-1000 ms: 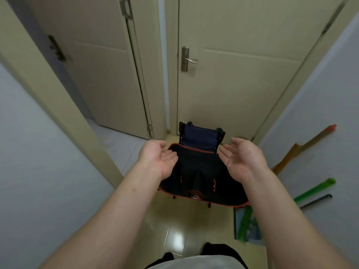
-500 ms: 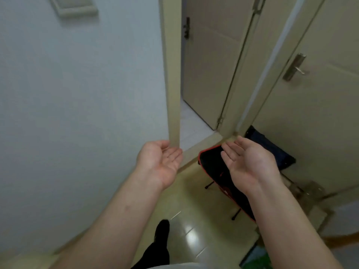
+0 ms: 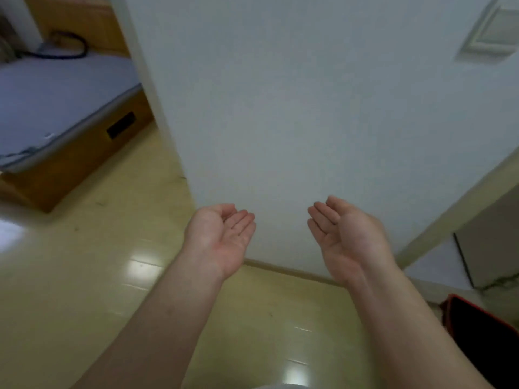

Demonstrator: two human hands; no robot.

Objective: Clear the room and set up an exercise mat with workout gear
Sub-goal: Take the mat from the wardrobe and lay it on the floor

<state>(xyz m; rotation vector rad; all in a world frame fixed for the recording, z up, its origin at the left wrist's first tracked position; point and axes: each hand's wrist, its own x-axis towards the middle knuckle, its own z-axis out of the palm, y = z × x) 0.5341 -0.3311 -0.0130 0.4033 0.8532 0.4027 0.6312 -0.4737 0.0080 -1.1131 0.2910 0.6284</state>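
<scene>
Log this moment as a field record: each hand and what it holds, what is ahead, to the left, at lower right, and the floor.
left hand: palm up, fingers relaxed, holds nothing
right hand: palm up, fingers relaxed, holds nothing
ahead: white wall, small panel high on its right
left: bed, grey mattress on a wooden base, black cable at its far end
lower right: black item with red trim, cut off by the frame
floor: glossy yellowish tiles
</scene>
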